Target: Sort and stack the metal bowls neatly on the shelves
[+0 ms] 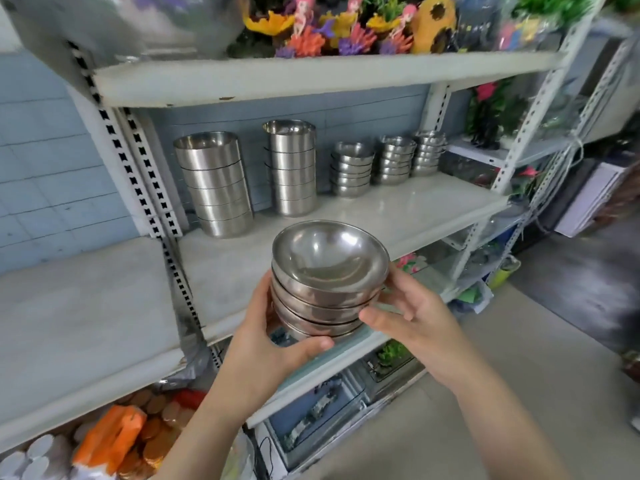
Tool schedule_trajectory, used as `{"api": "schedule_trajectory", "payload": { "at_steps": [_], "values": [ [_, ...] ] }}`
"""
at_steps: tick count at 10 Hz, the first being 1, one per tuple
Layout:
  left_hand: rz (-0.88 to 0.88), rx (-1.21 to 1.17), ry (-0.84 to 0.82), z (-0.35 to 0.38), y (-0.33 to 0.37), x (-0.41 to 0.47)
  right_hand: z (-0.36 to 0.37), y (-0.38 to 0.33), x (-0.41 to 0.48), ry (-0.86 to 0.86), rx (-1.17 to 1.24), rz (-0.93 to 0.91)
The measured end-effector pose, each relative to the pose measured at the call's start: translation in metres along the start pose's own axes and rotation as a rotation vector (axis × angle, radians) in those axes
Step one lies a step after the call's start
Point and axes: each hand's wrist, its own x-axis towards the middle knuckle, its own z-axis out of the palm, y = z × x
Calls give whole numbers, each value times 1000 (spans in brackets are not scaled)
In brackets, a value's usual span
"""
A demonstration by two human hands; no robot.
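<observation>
We held a nested stack of shallow metal bowls [329, 278] in both hands, just in front of the near edge of the middle shelf [450, 206]. The left hand [263, 337] gripped its left side with the thumb curled under the bottom bowl. The right hand [415, 317] clasped the right side, thumb against the lower rims. The bowls sat rims up, the stack's long axis roughly upright and leaning slightly left.

Along the far wall stood two tall stacks of straight-sided bowls [216, 183], [292, 168]. To their right were three lower stacks of small bowls [351, 169], [394, 161], [427, 154]. Bare white board ran from those stacks to the shelf's near edge, widest at the right. The upper shelf [311, 77] hung over the tall stacks, and a slotted upright [166, 237] bounded the left end.
</observation>
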Motion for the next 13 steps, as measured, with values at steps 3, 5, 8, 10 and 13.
{"api": "schedule_trajectory", "payload": {
  "at_steps": [3, 5, 8, 10, 13],
  "values": [
    [14, -62, -30, 92, -16, 129, -116, 30, 89, 54, -47, -18],
    [11, -82, -111, 149, -19, 219, -188, 46, 146, 122, -68, -19],
    [-54, -46, -132, 249, -41, 336, -310, 106, 236, 92, -121, 43],
    [-129, 24, 14, 341, -63, 430, -419, 150, 330, -51, -117, 75],
    [-283, 138, 222, 439, -79, 522, -534, 191, 424, -263, -92, 134]
  ]
}}
